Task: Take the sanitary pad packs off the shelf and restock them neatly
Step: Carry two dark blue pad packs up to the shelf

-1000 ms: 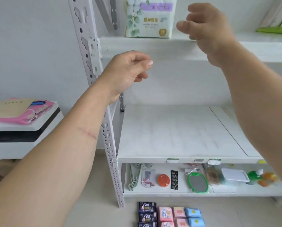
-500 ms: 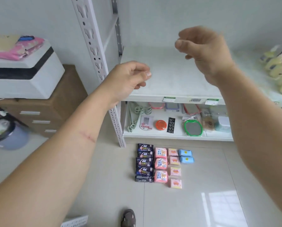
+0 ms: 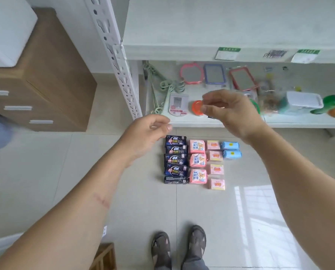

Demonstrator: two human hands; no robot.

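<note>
Glossy plastic wrappers are shining on the dark packs (image 3: 175, 158) and the pink packs (image 3: 197, 161) lying on the floor (image 3: 65, 172), whose smooth tiles are reflecting window light. Just behind the packs, the painted metal upright (image 3: 116, 57) is looking matt white. Left of that upright, the wood-grain cabinet (image 3: 45, 78) is showing a dull brown finish. Paper labels (image 3: 228, 53) are sticking to my shelf edge (image 3: 172, 55).
</note>
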